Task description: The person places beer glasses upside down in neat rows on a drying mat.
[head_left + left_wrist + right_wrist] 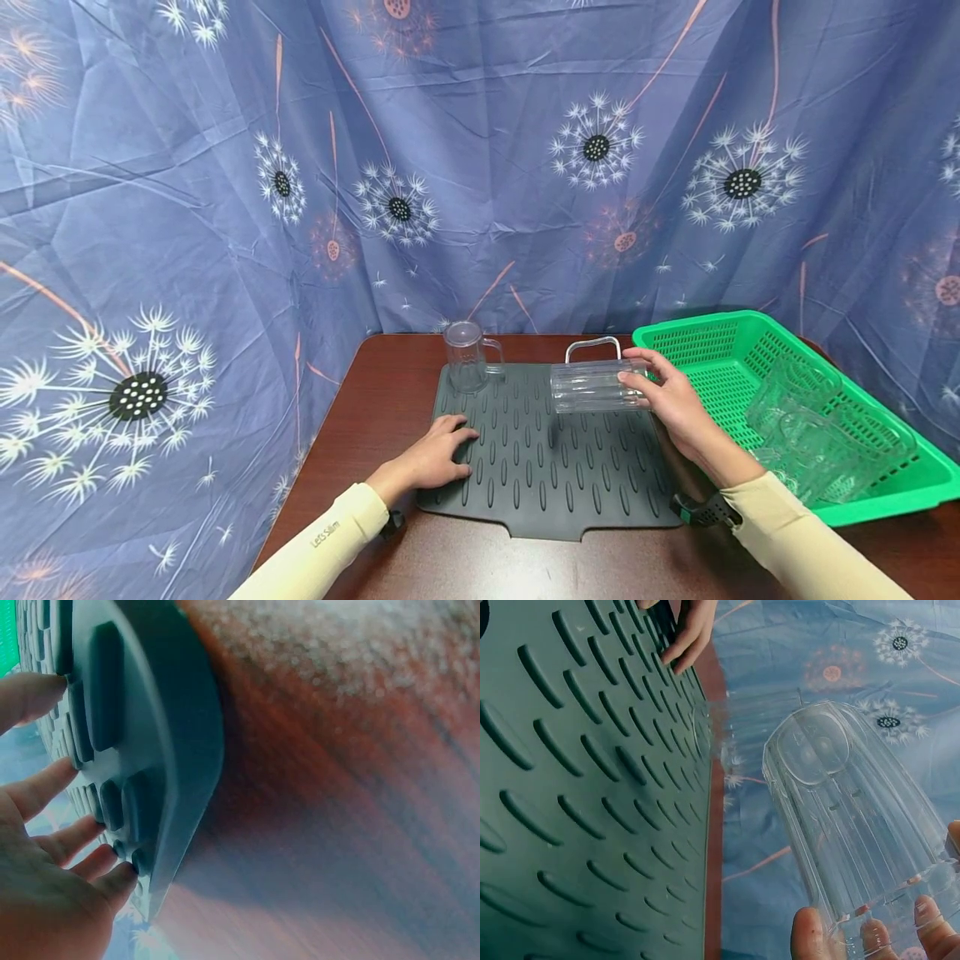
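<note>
**A clear mug (pixel 592 388) held sideways over a dark ribbed mat (pixel 525 508)**

From the head view, we look down on a reddish-brown table (pixel 386 375). The right hand (pixel 671 404) grips the mug near one end, its handle raised on the far side; part of the glass is hidden by the fingers. The left hand (pixel 438 454) lies at the mat's left edge, fingers apart, holding nothing. A second mug (pixel 467 360) stands, seemingly upside down, at the mat's far left corner. At right, a green basket (pixel 697 331) holds several glass pieces (pixel 798 433), which overlap so much that we cannot count them.

From the left wrist, we see the left hand cut off by the frame, fingers spread against the mat; we cannot tell how firmly they press. Glare blurs the tabletop.

From the right wrist, the mug's base faces us. The right hand's fingertips curl around its other end, the palm out of frame. Beyond, the second mug is barely visible.
</note>
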Demonstrator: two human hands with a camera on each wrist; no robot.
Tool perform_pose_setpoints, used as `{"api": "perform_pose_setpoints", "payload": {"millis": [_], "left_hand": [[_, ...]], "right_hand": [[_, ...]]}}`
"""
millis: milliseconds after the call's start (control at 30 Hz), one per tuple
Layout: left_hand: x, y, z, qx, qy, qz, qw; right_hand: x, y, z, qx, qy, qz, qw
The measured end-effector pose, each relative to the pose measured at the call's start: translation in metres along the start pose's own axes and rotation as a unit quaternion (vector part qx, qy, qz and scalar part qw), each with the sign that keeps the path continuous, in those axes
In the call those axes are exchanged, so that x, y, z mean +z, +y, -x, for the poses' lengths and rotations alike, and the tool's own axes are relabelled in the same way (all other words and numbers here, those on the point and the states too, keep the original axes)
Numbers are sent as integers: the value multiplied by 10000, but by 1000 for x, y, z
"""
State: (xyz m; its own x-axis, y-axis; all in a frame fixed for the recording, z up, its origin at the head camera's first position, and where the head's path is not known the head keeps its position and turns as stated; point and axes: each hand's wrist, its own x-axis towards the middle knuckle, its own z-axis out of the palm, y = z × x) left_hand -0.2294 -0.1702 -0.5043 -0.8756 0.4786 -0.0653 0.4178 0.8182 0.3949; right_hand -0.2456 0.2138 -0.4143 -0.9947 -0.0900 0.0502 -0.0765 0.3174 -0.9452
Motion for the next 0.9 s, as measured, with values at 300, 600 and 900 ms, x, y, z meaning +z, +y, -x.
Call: {"api": "perform_pose_setpoints", "payload": {"millis": [300,600,900], "left_hand": [[-2,-2,-3,43,93,98,9999],[0,-1,-4,-17,95,293,9995],[1,-1,-7,-42,173,383,9991]], "right_hand": [[15,8,-6,126,-123,-526,9985],[31,16,-6,405,-307,-771,9957],[44,27,-7,551,-419,-938,9932]]}}
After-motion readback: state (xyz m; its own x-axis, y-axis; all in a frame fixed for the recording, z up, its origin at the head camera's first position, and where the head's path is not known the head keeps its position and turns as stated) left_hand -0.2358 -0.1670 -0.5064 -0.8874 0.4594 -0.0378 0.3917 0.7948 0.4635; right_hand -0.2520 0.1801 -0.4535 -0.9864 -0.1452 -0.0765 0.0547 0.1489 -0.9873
